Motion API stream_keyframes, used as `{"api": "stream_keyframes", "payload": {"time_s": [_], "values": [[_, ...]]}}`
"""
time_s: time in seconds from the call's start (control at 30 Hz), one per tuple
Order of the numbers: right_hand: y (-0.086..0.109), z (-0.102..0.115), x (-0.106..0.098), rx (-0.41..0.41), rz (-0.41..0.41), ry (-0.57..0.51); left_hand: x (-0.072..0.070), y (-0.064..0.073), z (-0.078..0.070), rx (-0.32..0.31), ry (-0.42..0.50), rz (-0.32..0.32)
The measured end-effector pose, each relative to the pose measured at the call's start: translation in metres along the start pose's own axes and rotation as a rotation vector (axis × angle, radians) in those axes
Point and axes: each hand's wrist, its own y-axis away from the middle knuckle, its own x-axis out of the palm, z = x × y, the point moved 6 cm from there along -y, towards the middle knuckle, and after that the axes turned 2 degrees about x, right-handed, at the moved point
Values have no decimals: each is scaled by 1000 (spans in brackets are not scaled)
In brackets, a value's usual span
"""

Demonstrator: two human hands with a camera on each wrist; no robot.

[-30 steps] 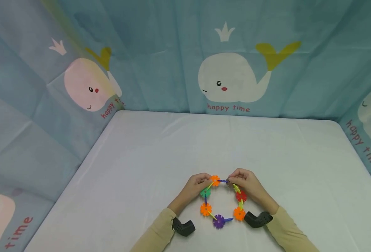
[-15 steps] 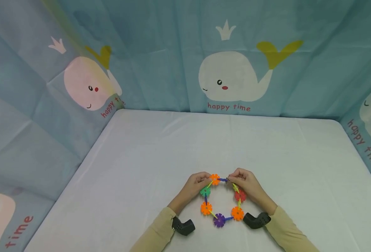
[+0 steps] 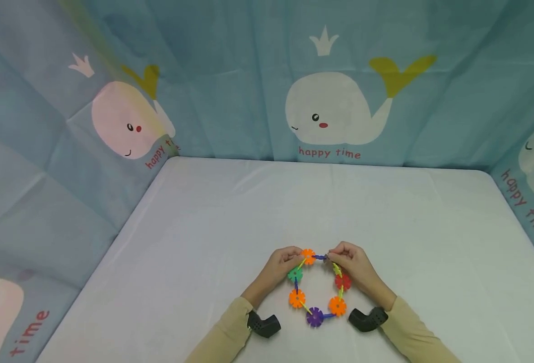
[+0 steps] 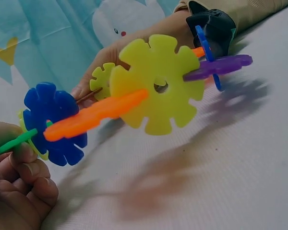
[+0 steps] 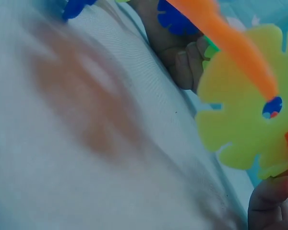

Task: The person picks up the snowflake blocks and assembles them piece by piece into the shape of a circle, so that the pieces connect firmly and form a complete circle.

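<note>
A ring of interlocking snowflake discs [image 3: 296,298] in several colours spans both hands in the head view. My left hand [image 3: 278,266] pinches the ring at its far left, beside an orange disc [image 3: 308,256] and a green disc [image 3: 295,274]. At the far right, my right hand [image 3: 356,263] pinches a dark disc, mostly covered by the fingers. On the near side, a blue disc seen edge-on runs from the purple disc [image 3: 314,317] to an orange disc [image 3: 337,306]. Up close, the left wrist view shows a large yellow disc [image 4: 158,103], with shadows on the cloth below.
A white cloth [image 3: 230,217] covers the table. Blue curtains [image 3: 230,101] printed with whales stand at the back and sides. Black curved camera mounts [image 3: 265,325] sit at both wrists.
The near right orange disc has swung left toward the purple disc, narrowing the gap at the blue disc until they meet in view. Both hands keep their pinch, the right shifting slightly left.
</note>
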Motion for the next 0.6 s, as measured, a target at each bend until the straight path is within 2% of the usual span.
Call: {"api": "stream_keyframes", "payload": {"time_s": [0.27, 0.4, 0.6], "values": [[-2, -1, -1, -21, -7, 63, 0, -2, -1, 20, -10, 15], [-4, 0, 2, -34, 8, 74, -2, -2, 0, -3, -26, 1], [-2, -4, 2, 32, -27, 79, 0, -1, 5, -36, 30, 10]]}}
